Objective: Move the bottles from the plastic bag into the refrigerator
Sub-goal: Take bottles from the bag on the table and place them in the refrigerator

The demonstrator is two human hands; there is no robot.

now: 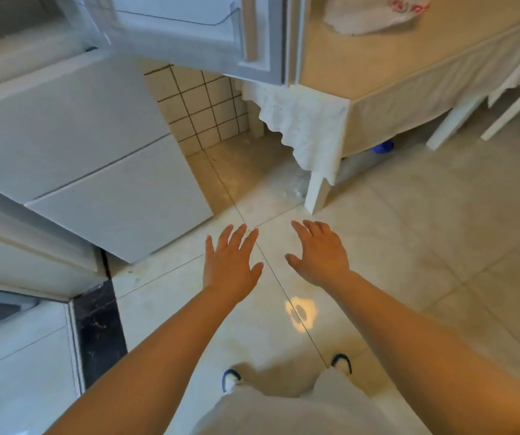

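The white refrigerator [101, 158] stands at the left, its upper door [196, 32] swung open toward the table. A white plastic bag [375, 14] with red print lies on the table top at the upper right; no bottles show in it from here. My left hand [230, 265] and my right hand [321, 252] are stretched out side by side over the floor, fingers spread and holding nothing. Both are well below and apart from the bag and the door.
A table [425, 67] with a cream cloth and white lace edge fills the upper right, its white legs on the tiled floor [409, 230]. A blue object [382, 147] lies under it. White cabinets and a black strip sit at the lower left.
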